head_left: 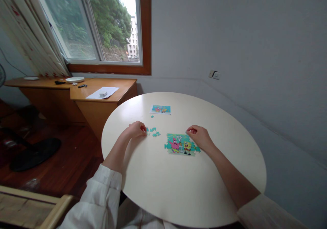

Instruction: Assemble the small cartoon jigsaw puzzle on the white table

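Note:
A small, partly assembled cartoon jigsaw puzzle (181,144) lies on the round cream table (184,184). My right hand (200,136) rests at its upper right corner, fingers curled and pressed to the edge. My left hand (136,129) lies left of the puzzle with fingers curled, its fingertips touching a loose teal piece (148,131). A few more loose teal pieces (154,132) lie between my hands, and one single piece (152,117) sits farther back.
A small reference picture card (160,109) lies at the table's far side. A wooden desk (102,99) with paper, a small box and a plate stands under the window at left. A fan base (34,153) sits on the floor; grey wall at right.

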A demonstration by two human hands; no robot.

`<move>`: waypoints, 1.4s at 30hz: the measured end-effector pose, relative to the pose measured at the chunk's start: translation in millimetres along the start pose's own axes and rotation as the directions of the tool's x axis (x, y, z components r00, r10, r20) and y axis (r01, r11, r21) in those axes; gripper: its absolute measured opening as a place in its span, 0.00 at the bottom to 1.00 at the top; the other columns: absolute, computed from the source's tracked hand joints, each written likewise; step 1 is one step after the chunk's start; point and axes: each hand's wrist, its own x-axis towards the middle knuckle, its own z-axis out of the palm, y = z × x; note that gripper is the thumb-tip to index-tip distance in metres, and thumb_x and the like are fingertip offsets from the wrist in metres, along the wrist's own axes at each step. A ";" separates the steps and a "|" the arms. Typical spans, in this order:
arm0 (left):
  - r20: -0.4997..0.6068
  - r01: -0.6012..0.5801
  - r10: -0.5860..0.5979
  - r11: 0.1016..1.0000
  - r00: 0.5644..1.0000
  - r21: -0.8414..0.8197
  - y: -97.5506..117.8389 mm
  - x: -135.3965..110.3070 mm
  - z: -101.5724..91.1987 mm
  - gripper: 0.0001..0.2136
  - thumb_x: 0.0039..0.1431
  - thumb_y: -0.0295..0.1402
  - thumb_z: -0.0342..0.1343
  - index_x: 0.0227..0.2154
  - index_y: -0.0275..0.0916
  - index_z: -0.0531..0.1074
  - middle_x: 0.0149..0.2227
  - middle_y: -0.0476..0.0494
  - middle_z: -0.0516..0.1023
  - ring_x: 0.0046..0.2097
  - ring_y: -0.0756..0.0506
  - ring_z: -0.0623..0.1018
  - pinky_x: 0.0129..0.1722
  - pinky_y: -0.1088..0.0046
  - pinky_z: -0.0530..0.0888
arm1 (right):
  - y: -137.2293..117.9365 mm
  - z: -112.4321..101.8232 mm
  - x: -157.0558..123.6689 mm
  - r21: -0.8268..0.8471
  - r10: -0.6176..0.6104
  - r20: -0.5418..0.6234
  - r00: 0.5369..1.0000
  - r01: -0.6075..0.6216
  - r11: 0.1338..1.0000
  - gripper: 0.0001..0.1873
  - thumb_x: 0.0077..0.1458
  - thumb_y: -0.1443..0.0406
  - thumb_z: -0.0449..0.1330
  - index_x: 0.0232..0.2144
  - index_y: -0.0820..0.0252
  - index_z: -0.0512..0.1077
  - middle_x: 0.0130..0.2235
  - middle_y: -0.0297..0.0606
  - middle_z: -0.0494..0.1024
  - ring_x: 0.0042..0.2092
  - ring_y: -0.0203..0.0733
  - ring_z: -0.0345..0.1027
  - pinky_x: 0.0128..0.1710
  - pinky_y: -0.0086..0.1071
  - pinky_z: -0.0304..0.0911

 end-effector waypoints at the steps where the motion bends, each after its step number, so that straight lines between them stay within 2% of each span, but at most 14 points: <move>1: 0.007 0.001 -0.001 1.000 1.000 0.022 1.6 -0.5 0.2 0.09 0.39 0.32 0.57 0.27 0.37 0.75 0.28 0.47 0.75 0.28 0.48 0.71 0.27 0.76 0.62 | 0.1 0.1 0.1 0.001 0.000 0.001 1.000 0.000 1.000 0.09 0.41 0.62 0.55 0.22 0.61 0.71 0.21 0.33 0.69 0.25 0.35 0.61 0.26 0.28 0.56; 10: 0.038 -0.038 0.036 0.997 0.999 0.061 1.7 1.3 3.1 0.09 0.41 0.28 0.55 0.29 0.38 0.75 0.28 0.49 0.75 0.29 0.49 0.71 0.29 0.76 0.62 | -0.3 -0.9 0.4 -0.011 0.002 0.018 1.000 -0.002 1.000 0.09 0.41 0.62 0.55 0.22 0.61 0.71 0.21 0.33 0.68 0.25 0.35 0.61 0.26 0.28 0.55; 13: 0.041 -0.045 0.043 0.998 0.998 0.053 2.7 0.7 3.5 0.08 0.42 0.30 0.56 0.28 0.38 0.75 0.28 0.49 0.75 0.29 0.49 0.71 0.29 0.76 0.63 | 0.1 -0.5 0.4 -0.008 0.004 0.019 1.000 -0.004 1.000 0.09 0.41 0.62 0.55 0.22 0.61 0.71 0.21 0.33 0.68 0.25 0.35 0.61 0.26 0.28 0.55; 17: -0.028 -0.069 0.069 0.998 0.997 0.003 12.1 0.3 8.8 0.11 0.43 0.38 0.57 0.29 0.39 0.74 0.29 0.49 0.75 0.31 0.48 0.72 0.33 0.74 0.63 | -1.0 -0.7 -0.4 -0.011 0.002 0.020 1.000 -0.002 1.000 0.09 0.41 0.62 0.55 0.22 0.61 0.71 0.21 0.33 0.68 0.25 0.35 0.60 0.26 0.28 0.55; 20: -0.083 -0.114 0.115 0.993 0.990 0.015 23.7 0.6 17.1 0.13 0.43 0.39 0.58 0.32 0.40 0.74 0.33 0.48 0.75 0.34 0.47 0.72 0.36 0.72 0.63 | -3.1 -1.7 -1.2 -0.011 0.004 0.021 1.000 -0.004 1.000 0.09 0.41 0.62 0.54 0.22 0.61 0.71 0.21 0.33 0.68 0.25 0.35 0.60 0.26 0.28 0.55; 26: -0.070 -0.184 0.190 0.979 0.979 0.086 35.9 0.9 31.4 0.14 0.44 0.37 0.58 0.36 0.41 0.74 0.36 0.44 0.74 0.38 0.43 0.72 0.44 0.67 0.61 | -2.4 -1.6 -1.3 -0.008 -0.005 0.022 1.000 0.005 1.000 0.09 0.41 0.62 0.54 0.22 0.61 0.71 0.21 0.33 0.68 0.25 0.35 0.60 0.25 0.28 0.55; 34: -0.050 -0.212 0.216 0.974 0.975 0.085 36.0 1.8 34.1 0.09 0.46 0.32 0.55 0.32 0.41 0.75 0.33 0.44 0.74 0.37 0.43 0.72 0.43 0.67 0.62 | -1.0 -0.8 -0.7 -0.009 -0.012 0.021 1.000 0.012 1.000 0.08 0.41 0.63 0.54 0.22 0.61 0.71 0.21 0.33 0.68 0.25 0.35 0.60 0.26 0.28 0.55; 42: -0.061 -0.233 0.242 0.964 0.968 0.125 32.7 6.7 38.9 0.06 0.47 0.34 0.55 0.28 0.40 0.74 0.34 0.44 0.73 0.37 0.43 0.72 0.41 0.68 0.63 | -7.7 -2.5 -1.9 0.007 0.012 0.017 1.000 -0.012 1.000 0.07 0.40 0.64 0.55 0.22 0.61 0.71 0.20 0.32 0.67 0.24 0.34 0.59 0.25 0.27 0.54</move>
